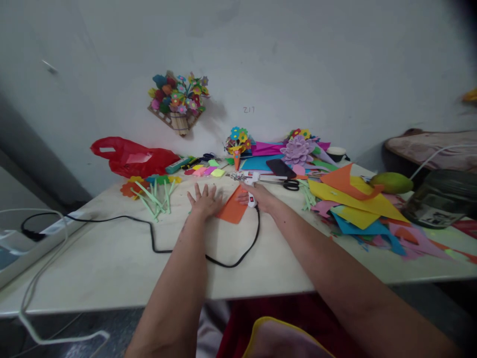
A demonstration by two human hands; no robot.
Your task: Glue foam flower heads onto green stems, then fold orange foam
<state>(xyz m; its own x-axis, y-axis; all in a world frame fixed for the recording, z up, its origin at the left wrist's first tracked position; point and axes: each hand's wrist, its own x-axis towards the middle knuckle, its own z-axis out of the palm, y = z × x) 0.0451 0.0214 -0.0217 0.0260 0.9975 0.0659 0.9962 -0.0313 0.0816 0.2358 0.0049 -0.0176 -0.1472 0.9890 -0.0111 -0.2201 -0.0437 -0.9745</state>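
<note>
My right hand [261, 195] is wrapped round the handle of a white hot glue gun [252, 199]. The gun's nozzle points left over the far part of an orange sheet [233, 209], and a black cord runs from its handle. Fingers spread, my left hand [204, 200] lies flat on the table at the sheet's left edge. Whether its thumb touches the sheet is hard to tell. Black-handled scissors [291, 185] lie just beyond my right hand. Pale green strips [160, 201] and orange flower shapes [132, 189] lie left of my left hand.
A red plastic bag [137, 158] sits at the back left. Coloured sheets and scraps [357, 209] pile up on the right, near a glass jar [441, 199] and a green fruit [392, 182]. The black cord [160, 251] loops across the table in front of my hands.
</note>
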